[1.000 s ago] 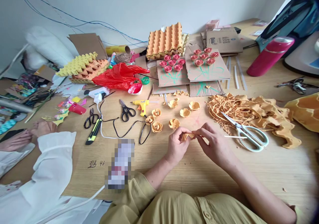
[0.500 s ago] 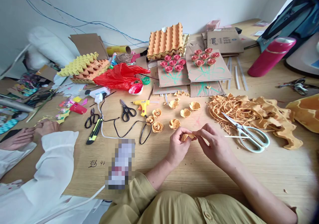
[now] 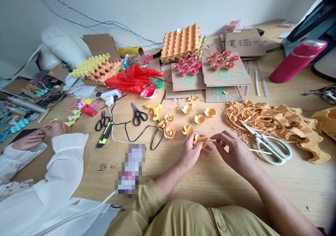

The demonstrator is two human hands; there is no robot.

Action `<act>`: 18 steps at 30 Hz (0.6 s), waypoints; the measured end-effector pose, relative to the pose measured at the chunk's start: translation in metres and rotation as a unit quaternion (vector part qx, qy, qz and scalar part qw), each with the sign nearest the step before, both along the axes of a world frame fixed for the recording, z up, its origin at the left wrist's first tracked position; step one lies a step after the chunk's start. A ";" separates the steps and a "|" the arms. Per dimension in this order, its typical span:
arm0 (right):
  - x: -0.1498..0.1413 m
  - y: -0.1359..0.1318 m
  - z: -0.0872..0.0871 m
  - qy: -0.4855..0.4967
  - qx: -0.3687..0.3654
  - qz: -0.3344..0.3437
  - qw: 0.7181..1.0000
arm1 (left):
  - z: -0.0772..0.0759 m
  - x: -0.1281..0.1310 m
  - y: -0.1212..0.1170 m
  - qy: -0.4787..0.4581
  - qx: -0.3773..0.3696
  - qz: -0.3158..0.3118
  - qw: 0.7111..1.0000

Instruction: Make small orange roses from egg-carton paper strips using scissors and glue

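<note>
My left hand point(image 3: 191, 150) is closed round a pale-orange flower cup point(image 3: 200, 140), which looks cut from egg-tray pulp, its petals facing up. At its right edge are the fingertips of my right hand point(image 3: 231, 148), pinched on a thin white stick point(image 3: 259, 151). One end of the stick points at the flower; the other sticks out behind the hand, over the white-handled scissors point(image 3: 274, 149). Just beyond my left hand sit loose flower cups point(image 3: 188, 129) and several rolled orange roses point(image 3: 169, 132).
A yellow glue gun point(image 3: 154, 110), black scissors point(image 3: 139, 115) and a cutter knife point(image 3: 105, 134) lie left. Orange scraps point(image 3: 244, 118) heap up on the right. Cardboard point(image 3: 227, 76) bearing red roses stands behind. A co-worker's hands point(image 3: 42, 134) rest far left.
My left hand has turned the flower cup so its petals show more fully. My right hand has drawn slightly away from it. The whole view has shifted a little.
</note>
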State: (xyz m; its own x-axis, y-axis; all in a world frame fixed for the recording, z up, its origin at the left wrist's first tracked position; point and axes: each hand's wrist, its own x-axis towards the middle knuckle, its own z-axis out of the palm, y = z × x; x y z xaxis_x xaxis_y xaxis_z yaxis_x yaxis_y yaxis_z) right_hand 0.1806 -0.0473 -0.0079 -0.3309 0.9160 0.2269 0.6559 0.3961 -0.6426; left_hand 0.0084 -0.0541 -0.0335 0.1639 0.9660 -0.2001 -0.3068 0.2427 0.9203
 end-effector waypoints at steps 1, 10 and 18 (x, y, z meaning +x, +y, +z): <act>-0.001 -0.001 0.001 0.005 -0.004 -0.002 1.000 | -0.001 0.000 0.000 0.006 0.002 0.000 1.000; -0.008 -0.006 0.004 0.024 -0.007 -0.012 1.000 | 0.001 -0.002 -0.003 0.229 0.155 0.070 0.959; -0.012 -0.010 -0.008 -0.047 -0.019 -0.044 0.998 | -0.007 0.000 -0.005 0.248 0.175 0.054 0.951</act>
State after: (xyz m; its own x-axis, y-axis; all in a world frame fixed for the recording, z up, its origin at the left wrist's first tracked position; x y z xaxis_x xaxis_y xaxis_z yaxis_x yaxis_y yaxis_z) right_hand 0.1682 -0.0571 -0.0156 -0.2667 0.9497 0.1642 0.7450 0.3112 -0.5900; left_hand 0.0088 -0.0593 -0.0407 0.0293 0.9936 0.1091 0.1808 -0.1127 0.9771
